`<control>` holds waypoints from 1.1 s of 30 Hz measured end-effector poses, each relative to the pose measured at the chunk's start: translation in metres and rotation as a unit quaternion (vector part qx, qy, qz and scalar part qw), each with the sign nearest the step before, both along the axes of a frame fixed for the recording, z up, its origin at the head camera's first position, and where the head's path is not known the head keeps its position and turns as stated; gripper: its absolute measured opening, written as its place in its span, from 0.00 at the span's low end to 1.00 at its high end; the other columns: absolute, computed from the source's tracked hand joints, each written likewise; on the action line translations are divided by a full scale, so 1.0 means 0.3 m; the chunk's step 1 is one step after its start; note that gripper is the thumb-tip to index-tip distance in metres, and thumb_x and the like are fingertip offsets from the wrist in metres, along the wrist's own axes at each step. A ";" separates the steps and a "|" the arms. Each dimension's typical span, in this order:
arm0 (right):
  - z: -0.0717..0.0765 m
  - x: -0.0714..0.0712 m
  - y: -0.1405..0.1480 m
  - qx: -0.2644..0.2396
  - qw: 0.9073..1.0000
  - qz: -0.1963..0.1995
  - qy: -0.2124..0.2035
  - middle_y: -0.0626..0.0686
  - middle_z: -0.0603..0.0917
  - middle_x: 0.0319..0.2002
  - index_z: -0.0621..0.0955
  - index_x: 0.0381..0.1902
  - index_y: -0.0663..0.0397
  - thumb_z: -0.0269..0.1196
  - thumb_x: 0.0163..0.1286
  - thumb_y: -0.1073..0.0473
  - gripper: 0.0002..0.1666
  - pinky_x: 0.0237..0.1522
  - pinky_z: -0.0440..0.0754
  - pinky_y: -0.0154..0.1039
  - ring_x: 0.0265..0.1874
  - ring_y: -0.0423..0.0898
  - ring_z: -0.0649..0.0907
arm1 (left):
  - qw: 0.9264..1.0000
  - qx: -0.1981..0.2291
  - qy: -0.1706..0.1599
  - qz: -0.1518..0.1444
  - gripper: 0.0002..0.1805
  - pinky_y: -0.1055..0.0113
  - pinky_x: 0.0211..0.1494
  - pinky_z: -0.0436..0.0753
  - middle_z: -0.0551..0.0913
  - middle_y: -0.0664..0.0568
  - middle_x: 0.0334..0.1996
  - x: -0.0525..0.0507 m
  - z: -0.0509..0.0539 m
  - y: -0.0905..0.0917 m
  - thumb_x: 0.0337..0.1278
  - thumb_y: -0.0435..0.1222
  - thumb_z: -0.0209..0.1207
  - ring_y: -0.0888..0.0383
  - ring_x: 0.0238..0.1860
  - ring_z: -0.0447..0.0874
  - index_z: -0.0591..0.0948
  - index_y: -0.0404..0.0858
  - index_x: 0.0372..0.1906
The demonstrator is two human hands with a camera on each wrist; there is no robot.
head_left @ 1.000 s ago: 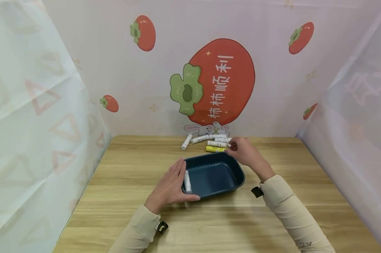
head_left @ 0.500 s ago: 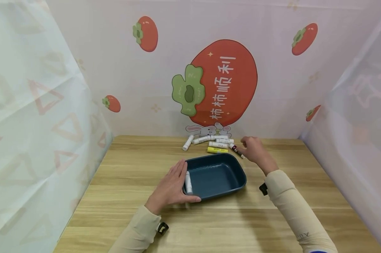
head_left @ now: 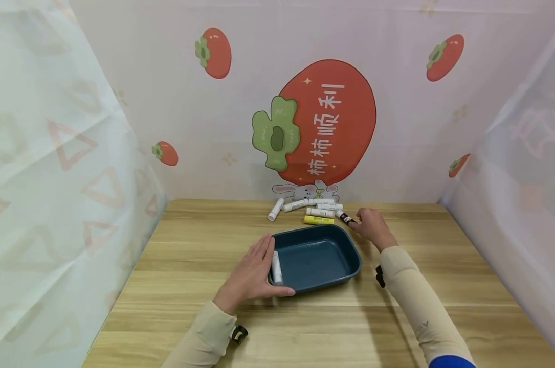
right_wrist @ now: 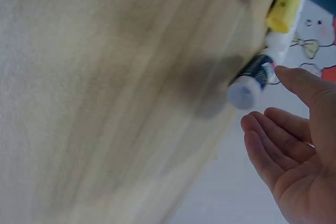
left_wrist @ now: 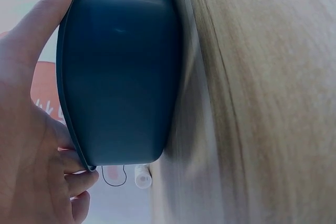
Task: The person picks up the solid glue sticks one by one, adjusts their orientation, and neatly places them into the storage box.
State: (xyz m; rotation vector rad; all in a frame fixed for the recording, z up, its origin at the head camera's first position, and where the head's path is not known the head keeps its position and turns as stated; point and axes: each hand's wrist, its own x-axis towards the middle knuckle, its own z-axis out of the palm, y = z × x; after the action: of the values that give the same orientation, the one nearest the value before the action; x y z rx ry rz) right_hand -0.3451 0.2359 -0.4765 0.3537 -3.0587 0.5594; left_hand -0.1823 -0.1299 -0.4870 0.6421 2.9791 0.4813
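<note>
A dark blue rectangular tub (head_left: 355, 271) stands on the table, also filling much of the left wrist view. My left hand (head_left: 251, 271) rests along its left end, fingers straight at the far corner and thumb along the near rim. One white tube (head_left: 276, 268) lies inside by that end. Behind the tub's far right corner lies a slim dark tube with white ends (head_left: 347, 218), shaped like a lip balm. My right hand (head_left: 373, 227) is beside it; in the right wrist view the thumb is close to the tube (right_wrist: 257, 73), with the other fingers loosely bent and apart from it.
A yellow tube (head_left: 318, 220) lies behind the tub, with several white tubes (head_left: 320, 212) around it near the back wall. One white tube (head_left: 275, 209) lies slanted at the left of this group. Printed sheets (head_left: 240, 163) enclose the wooden table (head_left: 314, 332).
My right hand has moved right from the tube group, then slightly down beside the dark tube. The dark tube, hidden earlier, now shows and has shifted a little. My left hand stays on the tub.
</note>
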 end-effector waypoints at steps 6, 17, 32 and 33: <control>-0.043 -0.027 0.014 0.004 1.000 -0.010 -0.026 0.67 0.88 0.44 0.85 0.48 0.73 0.69 0.70 0.57 0.20 0.47 0.86 0.53 0.41 0.58 0.84 | 1.000 0.004 -0.004 -0.002 0.78 0.45 0.88 0.56 0.42 0.43 0.88 0.005 0.005 -0.003 0.43 0.82 0.60 0.46 0.88 0.43 0.45 0.33 0.86; -0.063 -0.037 0.029 -0.012 0.999 -0.005 -0.036 0.59 0.87 0.36 0.87 0.41 0.66 0.69 0.71 0.59 0.12 0.39 0.80 0.45 0.34 0.52 0.80 | 1.000 0.003 0.001 -0.004 0.78 0.45 0.88 0.56 0.44 0.40 0.88 0.002 -0.002 -0.003 0.45 0.81 0.60 0.45 0.88 0.44 0.45 0.33 0.86; 0.015 -0.010 0.080 -0.025 0.999 0.037 -0.002 0.59 0.89 0.33 0.89 0.38 0.66 0.71 0.67 0.63 0.09 0.38 0.82 0.46 0.32 0.50 0.83 | 1.000 0.010 -0.029 -0.003 0.77 0.46 0.89 0.52 0.40 0.43 0.88 -0.004 0.029 -0.008 0.46 0.79 0.62 0.46 0.89 0.40 0.43 0.34 0.86; 0.025 -0.008 0.082 -0.028 0.999 0.043 0.002 0.59 0.89 0.32 0.88 0.38 0.66 0.71 0.67 0.63 0.09 0.36 0.82 0.44 0.31 0.49 0.82 | 0.999 0.010 -0.031 -0.004 0.77 0.46 0.89 0.51 0.40 0.43 0.88 -0.008 0.031 -0.011 0.47 0.79 0.62 0.46 0.89 0.40 0.42 0.34 0.86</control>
State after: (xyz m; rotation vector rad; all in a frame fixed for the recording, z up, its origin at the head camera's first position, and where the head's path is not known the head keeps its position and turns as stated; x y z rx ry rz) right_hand -0.3476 0.2606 -0.4690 0.4857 -3.0283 0.6449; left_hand -0.1848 -0.1331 -0.4776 0.6285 2.9163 0.5205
